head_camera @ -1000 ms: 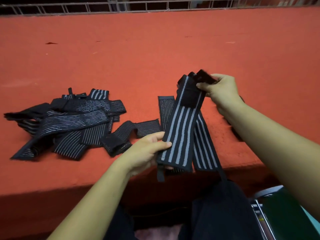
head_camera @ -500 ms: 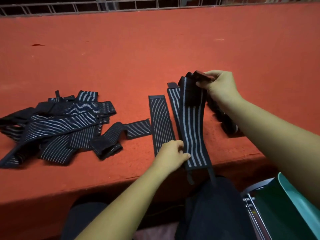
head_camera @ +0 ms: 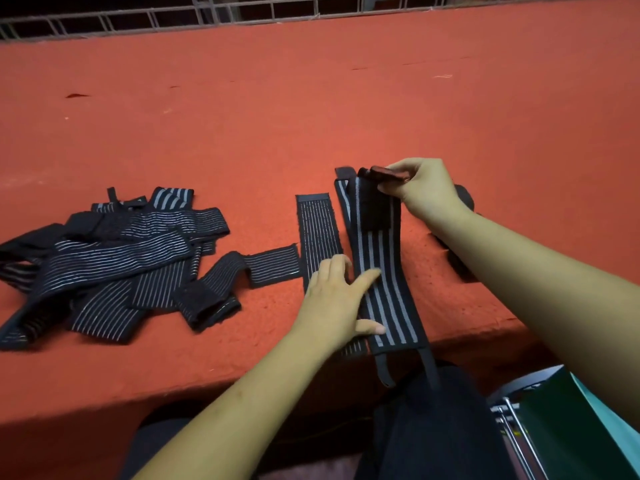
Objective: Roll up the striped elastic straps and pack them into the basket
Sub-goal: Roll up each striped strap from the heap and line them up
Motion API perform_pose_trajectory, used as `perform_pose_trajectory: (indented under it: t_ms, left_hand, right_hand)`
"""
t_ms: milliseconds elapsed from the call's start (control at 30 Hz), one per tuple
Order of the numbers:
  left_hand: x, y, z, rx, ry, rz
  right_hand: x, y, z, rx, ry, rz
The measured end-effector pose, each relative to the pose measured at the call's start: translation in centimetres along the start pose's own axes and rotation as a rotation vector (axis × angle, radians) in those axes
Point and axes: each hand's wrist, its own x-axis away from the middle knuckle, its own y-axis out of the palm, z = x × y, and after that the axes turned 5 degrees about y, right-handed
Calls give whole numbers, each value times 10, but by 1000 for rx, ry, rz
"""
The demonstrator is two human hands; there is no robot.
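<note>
- Lowered since a second ago, the black elastic strap with broad grey stripes (head_camera: 389, 299) now lies flat along the near edge of the orange-red felt-covered bench (head_camera: 311, 116). Its thin end loop hangs over the edge.
- The left hand (head_camera: 336, 303) has let go of its pinch and lies flat, fingers straight, pressing the strap's near half down.
- The right hand (head_camera: 424, 188) pinches the far end, where a dark fastening patch is folded up off the bench.
- The strap looks light, soft and stretchy, likely to spring loose. A good place to take hold is the far end, rolling tightly toward the loop while the other hand keeps it flat.
- Just beside it on the left lies a black strap with fine pale stripes (head_camera: 317, 233).
- Farther left is a loose pile of striped black straps (head_camera: 114, 258), none yet rolled.
- At lower right, below the bench, a green-and-teal container with metal wire (head_camera: 561, 431) shows in part. It may be the basket.
</note>
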Motion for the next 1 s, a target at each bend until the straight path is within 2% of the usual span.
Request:
perform_pose_trajectory:
  t_ms: [100, 167, 233, 400, 600, 733, 900, 1000]
  left_hand:
    - [-14, 0, -19, 61, 118, -172]
    - [-21, 4, -27, 108, 142, -223]
    - [-22, 9, -34, 104, 160, -196]
    - [-16, 26, -41, 153, 122, 12]
    - [-17, 26, -44, 149, 205, 79]
    - [-18, 31, -46, 141, 240, 73]
    - [-19, 34, -46, 105, 252, 88]
    - [-19, 35, -46, 91, 253, 95]
  right_hand:
    - [-10, 7, 6, 54, 18, -8]
    - [-19, 13, 13, 104, 45, -28]
    - [-31, 21, 23, 135, 67, -46]
    - [-70, 39, 51, 129, 91, -42]
    - [-135, 65, 74, 79, 223, -10]
    - [-164, 80, 88, 104, 232, 61]
    - [-176, 96, 95, 277, 271, 35]
    - [-177, 100, 89, 185, 303, 13]
